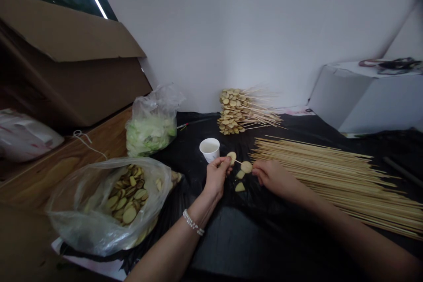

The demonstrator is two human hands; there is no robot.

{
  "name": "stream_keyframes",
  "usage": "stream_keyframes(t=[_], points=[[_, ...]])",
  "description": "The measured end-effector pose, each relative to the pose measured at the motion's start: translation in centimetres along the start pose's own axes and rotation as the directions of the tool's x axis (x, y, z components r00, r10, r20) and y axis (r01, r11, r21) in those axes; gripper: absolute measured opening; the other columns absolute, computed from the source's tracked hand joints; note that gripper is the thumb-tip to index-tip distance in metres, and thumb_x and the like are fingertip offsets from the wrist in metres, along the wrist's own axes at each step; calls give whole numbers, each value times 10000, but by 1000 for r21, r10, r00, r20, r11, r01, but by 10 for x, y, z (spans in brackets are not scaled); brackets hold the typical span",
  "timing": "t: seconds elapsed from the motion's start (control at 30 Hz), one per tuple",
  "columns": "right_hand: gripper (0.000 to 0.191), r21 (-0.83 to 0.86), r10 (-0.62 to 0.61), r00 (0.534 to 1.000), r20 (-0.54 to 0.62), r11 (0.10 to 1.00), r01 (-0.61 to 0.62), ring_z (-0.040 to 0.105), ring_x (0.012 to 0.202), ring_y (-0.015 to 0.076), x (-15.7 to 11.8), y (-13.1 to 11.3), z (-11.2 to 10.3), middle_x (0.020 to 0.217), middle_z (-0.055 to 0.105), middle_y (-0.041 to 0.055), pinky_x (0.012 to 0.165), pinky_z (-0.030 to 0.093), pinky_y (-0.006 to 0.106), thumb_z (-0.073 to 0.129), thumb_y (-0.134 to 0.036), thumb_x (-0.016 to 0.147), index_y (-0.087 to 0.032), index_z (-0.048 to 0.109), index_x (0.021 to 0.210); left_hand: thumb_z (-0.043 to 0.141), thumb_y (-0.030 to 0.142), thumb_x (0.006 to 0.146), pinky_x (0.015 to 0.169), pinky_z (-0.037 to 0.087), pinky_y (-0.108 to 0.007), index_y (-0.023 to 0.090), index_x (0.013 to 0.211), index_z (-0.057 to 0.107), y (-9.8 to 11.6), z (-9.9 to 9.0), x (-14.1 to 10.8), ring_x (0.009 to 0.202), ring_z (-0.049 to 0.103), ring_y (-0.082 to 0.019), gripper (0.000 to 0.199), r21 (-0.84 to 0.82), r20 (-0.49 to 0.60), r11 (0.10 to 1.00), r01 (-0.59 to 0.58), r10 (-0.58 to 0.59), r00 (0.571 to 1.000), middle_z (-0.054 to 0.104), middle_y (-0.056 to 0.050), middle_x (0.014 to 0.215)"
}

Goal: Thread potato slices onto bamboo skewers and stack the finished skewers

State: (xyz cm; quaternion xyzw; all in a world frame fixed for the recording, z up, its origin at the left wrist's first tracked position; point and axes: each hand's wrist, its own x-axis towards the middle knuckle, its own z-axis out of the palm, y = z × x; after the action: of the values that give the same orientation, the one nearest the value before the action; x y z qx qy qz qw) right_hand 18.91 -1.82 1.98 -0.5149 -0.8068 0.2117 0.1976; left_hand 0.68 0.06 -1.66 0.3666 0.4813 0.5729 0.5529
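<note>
My left hand [217, 175], with a beaded bracelet on its wrist, pinches a potato slice [232, 157] at one end of a thin wooden skewer [238, 162]. A second potato slice [246, 167] sits on the same skewer, right beside the fingertips of my right hand [271, 175]. Those fingers are closed around the skewer's other part, which they mostly hide. Below the skewer, loose pale slices [240, 187] lie on the black plastic sheet [228, 233]. A white paper cup [209, 149] stands just beyond my left hand.
An open plastic bag [99, 211] of potato slices lies at left, with a bag of cut greens [152, 128] behind it. Bare skewers [330, 180] spread at right. Loaded skewers [233, 112] are stacked by the wall. A cardboard box [76, 83] and a white box [370, 97] flank the surface.
</note>
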Motion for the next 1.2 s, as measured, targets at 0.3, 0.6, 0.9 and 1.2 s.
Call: stream_keyframes(t=[0.3, 0.6, 0.9, 1.2], points=[[233, 118, -20, 998, -58, 993, 27, 508, 595, 141, 3, 6, -2, 634, 590, 11, 587, 330, 247, 441, -221, 865, -187, 536, 655, 798, 370, 585, 486, 344, -169, 132, 696, 679, 1, -1, 2, 513, 496, -52, 288, -71, -8, 997, 32, -33, 999, 648, -16, 659], [231, -106, -104, 979, -173, 991, 86, 525, 636, 160, 1, 12, 9, 686, 610, 45, 601, 308, 261, 394, -201, 896, -189, 533, 712, 805, 361, 576, 479, 347, -157, 128, 681, 681, 5, -3, 4, 501, 489, -42, 284, -96, -17, 994, 42, -44, 999, 648, -17, 650], [225, -104, -106, 970, -217, 991, 85, 507, 618, 152, 0, 8, 11, 667, 592, 34, 588, 291, 253, 399, -178, 877, -193, 500, 677, 792, 376, 599, 487, 352, -160, 135, 685, 683, 3, -3, 3, 514, 495, -46, 278, -60, -2, 998, 22, -22, 1000, 655, -20, 664], [219, -104, -111, 978, -177, 990, 93, 518, 617, 152, 0, 9, 13, 667, 595, 36, 583, 286, 260, 387, -191, 880, -198, 497, 691, 791, 397, 599, 489, 353, -178, 139, 678, 686, 2, 1, -2, 511, 490, -57, 290, -9, 15, 1000, 8, -8, 1000, 652, -21, 649]])
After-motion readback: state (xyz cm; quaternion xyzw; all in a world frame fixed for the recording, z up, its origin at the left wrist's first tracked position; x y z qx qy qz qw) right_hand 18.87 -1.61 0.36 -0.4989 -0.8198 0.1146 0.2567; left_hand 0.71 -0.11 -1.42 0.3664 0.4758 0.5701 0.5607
